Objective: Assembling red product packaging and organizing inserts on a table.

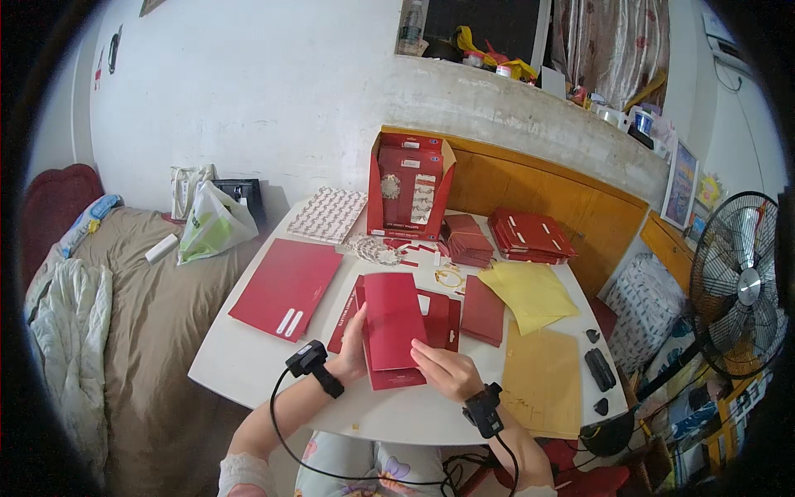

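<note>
Between my two hands is a red folded card folder [393, 319], tilted upright above the table's front part. My left hand [354, 352] grips its left edge, thumb along the side. At its lower right corner, my right hand [443, 371] pinches the edge with fingers closed. The folder's lower edge shows a second red layer behind the front panel. Partly hidden beneath it lie flat red card pieces [443, 319], one with a white label. To the left rests a larger red sheet [286, 286] with two white oval stickers. A stack of smaller red cards [483, 311] lies just right.
A red display box [410, 186] stands at the back, beside patterned sheets [327, 214] and white rings of trim [377, 248]. Red packet stacks [530, 236], yellow envelopes [530, 294], a tan sheet [542, 385] and black items [600, 369] line the right. A fan [745, 286] stands beyond.
</note>
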### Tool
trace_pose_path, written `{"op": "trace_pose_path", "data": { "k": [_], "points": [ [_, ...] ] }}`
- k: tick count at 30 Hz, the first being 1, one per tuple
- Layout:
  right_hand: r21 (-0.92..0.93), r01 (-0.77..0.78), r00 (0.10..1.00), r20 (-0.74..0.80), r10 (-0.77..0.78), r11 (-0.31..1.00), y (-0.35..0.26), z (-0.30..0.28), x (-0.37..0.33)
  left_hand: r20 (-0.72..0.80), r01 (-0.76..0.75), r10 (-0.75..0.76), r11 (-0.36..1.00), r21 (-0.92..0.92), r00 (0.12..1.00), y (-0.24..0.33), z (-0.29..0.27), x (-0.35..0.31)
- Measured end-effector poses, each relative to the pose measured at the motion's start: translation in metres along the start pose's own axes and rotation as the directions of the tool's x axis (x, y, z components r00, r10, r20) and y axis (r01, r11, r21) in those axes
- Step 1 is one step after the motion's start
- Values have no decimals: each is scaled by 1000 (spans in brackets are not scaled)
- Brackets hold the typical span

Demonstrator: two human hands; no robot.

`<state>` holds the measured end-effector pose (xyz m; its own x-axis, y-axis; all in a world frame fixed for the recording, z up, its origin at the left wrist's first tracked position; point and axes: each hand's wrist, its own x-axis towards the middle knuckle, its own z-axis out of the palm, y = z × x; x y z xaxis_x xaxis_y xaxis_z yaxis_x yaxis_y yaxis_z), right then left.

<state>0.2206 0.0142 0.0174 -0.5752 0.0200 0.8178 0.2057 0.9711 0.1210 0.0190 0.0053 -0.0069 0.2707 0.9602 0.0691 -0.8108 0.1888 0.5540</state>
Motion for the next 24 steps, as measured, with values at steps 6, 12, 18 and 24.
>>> {"op": "trace_pose_path", "data": {
  "k": [6, 12, 18, 24],
  "points": [
    [-70, -103, 994, 23, 105, 992, 3, -1, -4, -123, -9, 26, 990, 137, 992, 3, 11, -3],
    [-143, -220, 972, -112, 205, 965, 4, 0, -6, -254, -215, 373, 846, 488, 893, -6, 8, 0],
    [-175, -177, 975, -164, 149, 968, 2, -3, -5, -189, -186, 350, 798, 573, 917, -1, -7, 5],
    [-40, -107, 994, 21, 108, 993, 0, -7, 3, -218, -53, 86, 987, 153, 972, 8, 14, 0]
  ]
}}
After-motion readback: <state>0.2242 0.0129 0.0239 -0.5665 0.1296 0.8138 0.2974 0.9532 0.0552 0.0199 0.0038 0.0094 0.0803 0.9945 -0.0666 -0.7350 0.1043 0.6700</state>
